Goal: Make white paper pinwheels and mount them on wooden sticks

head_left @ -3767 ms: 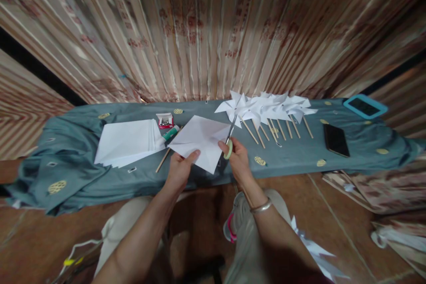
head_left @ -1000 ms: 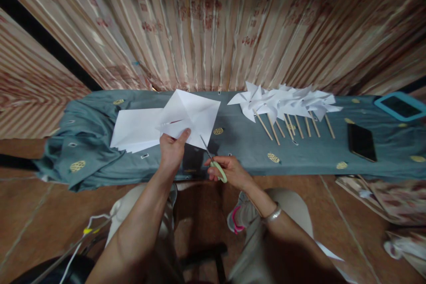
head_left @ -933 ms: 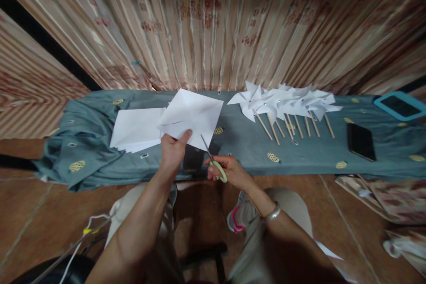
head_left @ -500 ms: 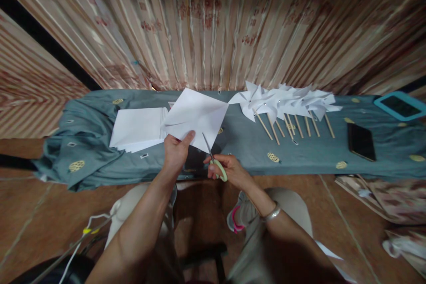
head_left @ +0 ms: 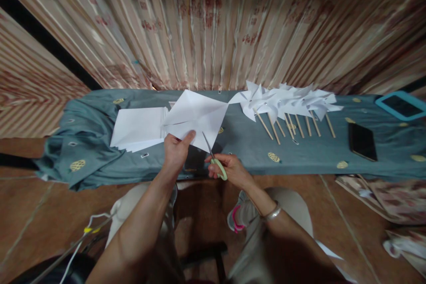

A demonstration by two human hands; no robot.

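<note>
My left hand (head_left: 177, 151) pinches the lower left edge of a white paper square (head_left: 203, 113), thumb on top. One slit runs in from the sheet's left corner. My right hand (head_left: 229, 169) grips a pair of scissors (head_left: 219, 169) by pale green handles, and the blades lie at the sheet's bottom corner, pointing up and left toward its middle. To the left lies a stack of white paper (head_left: 138, 126). Several white paper pinwheels (head_left: 266, 102) on wooden sticks lie in an overlapping row to the right.
A grey-green cloth with yellow pineapples (head_left: 246, 151) covers the long narrow table. At its right end lie a dark phone (head_left: 362, 142) and a blue-framed device (head_left: 401, 105). A patterned curtain (head_left: 213, 31) hangs behind. A white cable (head_left: 78, 242) runs at lower left.
The sheet's left corner has dipped slightly, and its slit shows a little more clearly. Both hands and the scissors have hardly moved.
</note>
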